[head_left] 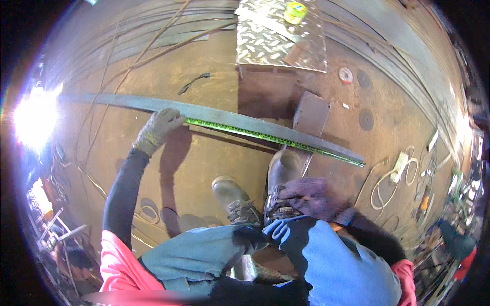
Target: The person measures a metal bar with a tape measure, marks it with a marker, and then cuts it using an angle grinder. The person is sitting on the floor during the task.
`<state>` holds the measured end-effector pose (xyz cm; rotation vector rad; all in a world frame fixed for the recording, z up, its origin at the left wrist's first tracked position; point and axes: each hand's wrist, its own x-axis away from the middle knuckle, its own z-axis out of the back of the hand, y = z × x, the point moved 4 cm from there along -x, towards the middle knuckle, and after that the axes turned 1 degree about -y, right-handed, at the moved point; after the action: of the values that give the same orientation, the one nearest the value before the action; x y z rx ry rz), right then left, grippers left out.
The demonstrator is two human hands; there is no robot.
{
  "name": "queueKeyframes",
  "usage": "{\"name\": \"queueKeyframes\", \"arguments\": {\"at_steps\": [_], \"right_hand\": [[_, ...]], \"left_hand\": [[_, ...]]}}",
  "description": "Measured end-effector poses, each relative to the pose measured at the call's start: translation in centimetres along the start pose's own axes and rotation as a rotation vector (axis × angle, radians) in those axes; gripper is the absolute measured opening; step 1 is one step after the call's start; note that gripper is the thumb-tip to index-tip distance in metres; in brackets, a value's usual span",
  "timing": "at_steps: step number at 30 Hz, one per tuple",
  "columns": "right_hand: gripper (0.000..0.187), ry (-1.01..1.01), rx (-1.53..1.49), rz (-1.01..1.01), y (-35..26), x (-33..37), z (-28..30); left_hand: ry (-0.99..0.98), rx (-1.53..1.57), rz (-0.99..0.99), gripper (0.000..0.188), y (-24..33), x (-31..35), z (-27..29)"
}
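A long flat metal bar (219,113) lies across in front of me, its right part over a dark metal block (311,113). Along its near edge runs the green blade of a tape measure (245,130), stretched out to the bar's right end. My left hand (162,126), in a grey glove, is closed on the tape at its left end, against the bar; whether the case is inside the hand is hidden. My right hand (309,196), in a dark glove, hovers above my right boot (283,168), apart from the bar. Motion smears its fingers.
A patterned metal plate (265,46) holds a yellow-green roll (294,13) at the back. Grinding discs (365,120) lie to the right, beyond a white cable (400,166). Cables (138,64) cross the bar's left part. Long metal strips (204,23) lie at the back.
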<state>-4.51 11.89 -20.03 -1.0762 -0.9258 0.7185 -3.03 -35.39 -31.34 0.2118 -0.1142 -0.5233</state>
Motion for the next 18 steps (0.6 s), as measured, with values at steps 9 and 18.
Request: {"name": "queueKeyframes", "arguments": {"at_steps": [9, 18], "right_hand": [[0.026, -0.080, -0.371, -0.087, 5.6, -3.5, -6.4], [0.023, 0.042, -0.063, -0.058, 8.6, -3.1, -6.8]], "left_hand": [[-0.038, 0.155, 0.000, 0.048, 7.5, -1.7, -0.4], [0.004, 0.197, 0.023, 0.042, 10.4, 0.1, -0.7]]}}
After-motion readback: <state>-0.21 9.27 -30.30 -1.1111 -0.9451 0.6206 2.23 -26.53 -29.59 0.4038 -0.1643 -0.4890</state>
